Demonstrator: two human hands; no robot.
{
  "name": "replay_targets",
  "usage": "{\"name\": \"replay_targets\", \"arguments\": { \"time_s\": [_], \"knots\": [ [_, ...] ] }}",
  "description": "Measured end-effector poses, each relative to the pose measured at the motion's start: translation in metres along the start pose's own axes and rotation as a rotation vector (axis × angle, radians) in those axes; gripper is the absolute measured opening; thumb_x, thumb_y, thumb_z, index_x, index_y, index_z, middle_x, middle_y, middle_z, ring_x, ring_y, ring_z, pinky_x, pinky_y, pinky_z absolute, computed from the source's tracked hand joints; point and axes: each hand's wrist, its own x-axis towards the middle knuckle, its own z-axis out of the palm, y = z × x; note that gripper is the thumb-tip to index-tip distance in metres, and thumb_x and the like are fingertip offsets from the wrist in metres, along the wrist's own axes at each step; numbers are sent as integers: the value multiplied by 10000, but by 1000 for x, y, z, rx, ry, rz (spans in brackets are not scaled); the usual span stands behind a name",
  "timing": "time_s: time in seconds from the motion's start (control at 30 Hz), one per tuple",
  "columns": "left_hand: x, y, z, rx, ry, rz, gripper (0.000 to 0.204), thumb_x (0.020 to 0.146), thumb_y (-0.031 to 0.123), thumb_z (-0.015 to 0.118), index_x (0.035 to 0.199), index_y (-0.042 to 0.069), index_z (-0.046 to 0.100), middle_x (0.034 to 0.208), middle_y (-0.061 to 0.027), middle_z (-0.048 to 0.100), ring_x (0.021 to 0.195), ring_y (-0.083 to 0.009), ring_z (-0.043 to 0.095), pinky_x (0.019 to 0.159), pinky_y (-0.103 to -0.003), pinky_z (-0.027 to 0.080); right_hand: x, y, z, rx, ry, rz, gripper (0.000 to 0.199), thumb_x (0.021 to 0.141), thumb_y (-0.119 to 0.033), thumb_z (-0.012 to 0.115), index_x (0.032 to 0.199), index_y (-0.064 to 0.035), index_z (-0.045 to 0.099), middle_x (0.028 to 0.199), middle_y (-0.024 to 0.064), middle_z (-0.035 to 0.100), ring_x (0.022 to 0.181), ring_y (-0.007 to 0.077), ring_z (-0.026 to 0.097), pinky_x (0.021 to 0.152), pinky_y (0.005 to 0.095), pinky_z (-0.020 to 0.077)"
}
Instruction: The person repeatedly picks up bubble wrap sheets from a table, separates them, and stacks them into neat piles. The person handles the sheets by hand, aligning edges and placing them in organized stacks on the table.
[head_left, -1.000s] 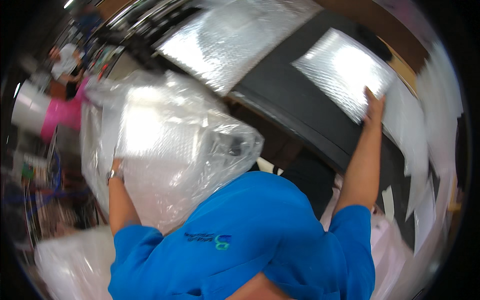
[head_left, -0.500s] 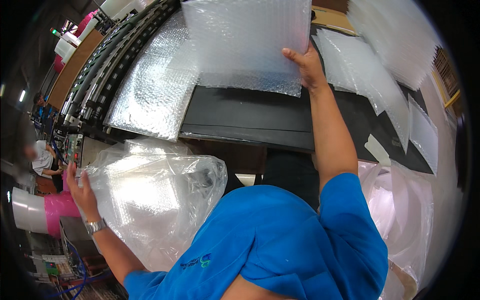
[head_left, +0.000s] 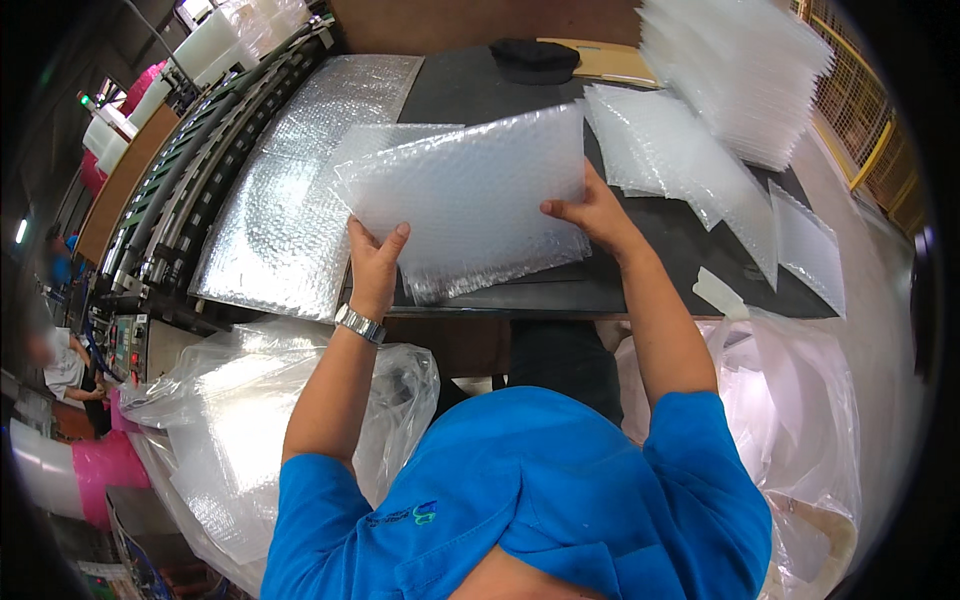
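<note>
A thin stack of see-through bubble wrap sheets [head_left: 480,190] is held slightly tilted above the black table [head_left: 470,80]. My right hand [head_left: 598,215] grips its right edge, thumb on top and fingers behind. At the lower left edge, my left hand [head_left: 374,270] pinches the stack, thumb raised in front; some of its fingertips are hidden. Under the stack's left end lies a silvery bubble sheet [head_left: 290,190], along the machine's rollers. Right of my right hand, several loose bubble wrap sheets [head_left: 640,140] overlap in a fan.
A tall pile of bubble wrap [head_left: 730,80] stands at the far right, beside a black cap [head_left: 535,62] and cardboard [head_left: 600,60]. A roller machine [head_left: 190,190] borders the left. Plastic bags hold sheets at lower left [head_left: 240,420] and lower right [head_left: 790,400]. A person [head_left: 70,365] is far left.
My left hand has come from above the left plastic bag to the bubble wrap stack and taken hold of its edge. The stack has tilted and sits lower in view.
</note>
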Motion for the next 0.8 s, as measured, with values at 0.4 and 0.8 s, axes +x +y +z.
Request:
{"name": "replay_targets", "arguments": {
  "time_s": [0.4, 0.8],
  "knots": [
    [-7, 82, -13, 376, -217, -7, 614, 696, 262, 720, 1172, -6, 438, 1071, -133, 538, 910, -186, 543, 808, -306, 436, 28, -152, 23, -895, -220, -680, 498, 685, -199, 676, 1127, -92, 471, 1032, 138, 568, 992, 322, 509, 828, 357, 405],
    [-45, -10, -16, -404, 180, -201, 645, 712, 224, 711, 1219, 19, 370, 1167, -88, 458, 1089, -207, 418, 941, -348, 342, -15, -1, 19, 121, 49, 171, 570, 760, -313, 651, 1210, -40, 431, 1115, 132, 501, 1040, 208, 475, 872, 308, 382]
  ]
}}
